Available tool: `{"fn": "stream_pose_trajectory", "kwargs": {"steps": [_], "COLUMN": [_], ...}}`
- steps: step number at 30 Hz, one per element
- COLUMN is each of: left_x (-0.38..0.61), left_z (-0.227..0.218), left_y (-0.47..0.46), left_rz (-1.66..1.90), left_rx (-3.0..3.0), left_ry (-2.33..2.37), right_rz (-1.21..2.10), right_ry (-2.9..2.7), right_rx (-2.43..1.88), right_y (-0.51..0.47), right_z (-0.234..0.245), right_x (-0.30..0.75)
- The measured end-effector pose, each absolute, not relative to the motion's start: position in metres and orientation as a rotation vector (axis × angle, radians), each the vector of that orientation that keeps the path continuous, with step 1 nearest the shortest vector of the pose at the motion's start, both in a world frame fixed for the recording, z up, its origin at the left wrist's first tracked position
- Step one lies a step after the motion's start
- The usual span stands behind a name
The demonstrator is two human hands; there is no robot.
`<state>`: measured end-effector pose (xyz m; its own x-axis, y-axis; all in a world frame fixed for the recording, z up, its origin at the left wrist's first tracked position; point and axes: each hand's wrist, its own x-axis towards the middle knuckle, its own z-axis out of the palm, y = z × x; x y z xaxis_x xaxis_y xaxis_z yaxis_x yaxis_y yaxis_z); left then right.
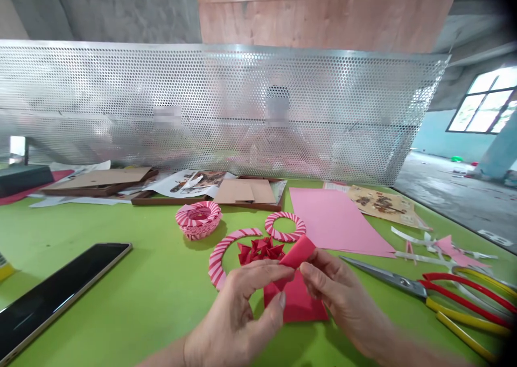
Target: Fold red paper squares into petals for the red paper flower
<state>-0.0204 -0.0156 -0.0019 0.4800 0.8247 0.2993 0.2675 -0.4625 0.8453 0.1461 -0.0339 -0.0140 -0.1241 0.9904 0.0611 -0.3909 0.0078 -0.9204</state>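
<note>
Both my hands pinch a small piece of red paper (298,255) just above the green table (133,297). My left hand (238,316) grips its left side with fingers and thumb closed. My right hand (343,297) holds its right side in a pinch. Under them lies a flat red paper sheet (297,302). Just behind my hands, folded red paper pieces (258,250) sit inside a pink-and-white striped paper ring (228,248). A smaller striped ring (285,227) and a woven striped paper basket (198,219) lie farther back.
A large pink sheet (335,221) lies at the right, with scissors (436,297) with red and yellow handles and paper scraps (440,246) beyond. A dark phone (56,294) lies at the left. Cardboard and prints (202,186) line a perforated metal screen (226,108).
</note>
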Motion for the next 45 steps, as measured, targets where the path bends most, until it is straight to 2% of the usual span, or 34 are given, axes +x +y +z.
{"fn": "stream_pose_trajectory", "kwargs": {"steps": [9, 20, 37, 45], "left_x": [-0.018, -0.012, -0.009, -0.011], "left_z": [0.002, 0.001, 0.0, -0.002], "left_y": [-0.013, -0.02, -0.02, -0.016], "left_rz": [1.104, 0.808, 0.923, 0.949], "left_rx": [1.964, 1.996, 1.897, 1.859], "left_ry": [0.865, 0.907, 0.946, 0.906], "right_rz": [1.337, 1.177, 1.177, 1.276], "right_ry": [-1.045, -1.585, -1.425, -1.353], "right_rx": [-0.912, -1.02, -0.925, -0.897], "right_y": [-0.031, -0.041, -0.033, -0.036], "right_z": [-0.013, -0.015, -0.038, -0.024], "right_x": [0.148, 0.143, 0.14, 0.142]}}
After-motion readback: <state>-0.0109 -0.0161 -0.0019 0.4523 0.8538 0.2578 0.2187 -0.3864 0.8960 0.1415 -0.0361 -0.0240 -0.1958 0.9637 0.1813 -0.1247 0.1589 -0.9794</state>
